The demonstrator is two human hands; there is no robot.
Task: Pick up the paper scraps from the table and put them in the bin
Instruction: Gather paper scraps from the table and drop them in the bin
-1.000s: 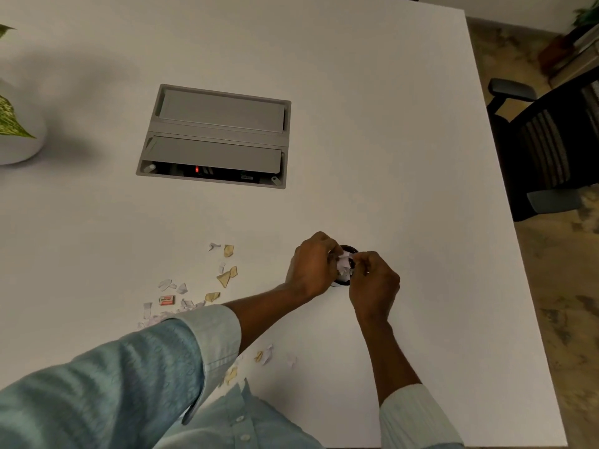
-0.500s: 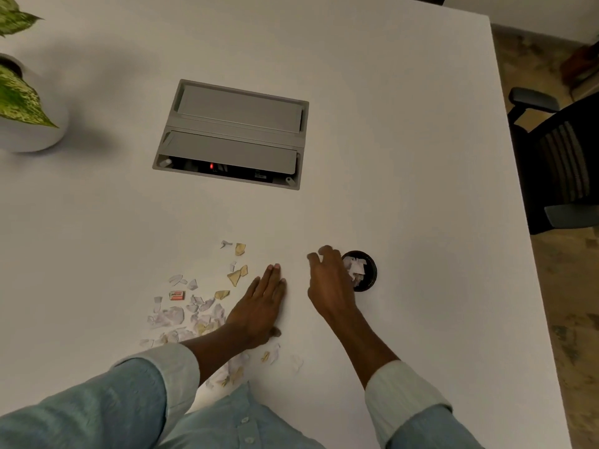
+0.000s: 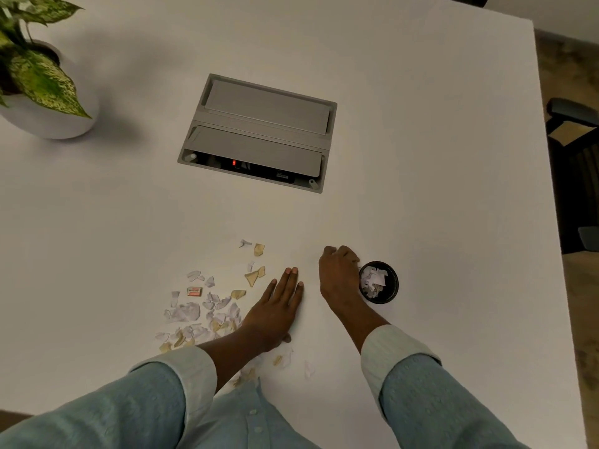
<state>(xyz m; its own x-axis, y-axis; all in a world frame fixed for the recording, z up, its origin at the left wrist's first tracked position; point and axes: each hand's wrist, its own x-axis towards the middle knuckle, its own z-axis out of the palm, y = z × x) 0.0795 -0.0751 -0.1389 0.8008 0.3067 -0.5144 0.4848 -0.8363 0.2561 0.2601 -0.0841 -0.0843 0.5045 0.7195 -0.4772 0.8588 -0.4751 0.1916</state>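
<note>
Both hands have come off the bin (image 3: 390,297): left hand (image 3: 275,312) flat, empty, beside the scraps (image 3: 214,312); right hand (image 3: 338,273) curled, hold unclear. Next, gather another pinch.

White and tan paper scraps (image 3: 207,314) lie scattered flat. The bin (image 3: 393,288), small, round and black, stands upright, holding white scraps.

A pale blue, button-front shirt (image 3: 246,419) with long sleeves (image 3: 129,409) ending in paler cuffs (image 3: 389,348).
</note>
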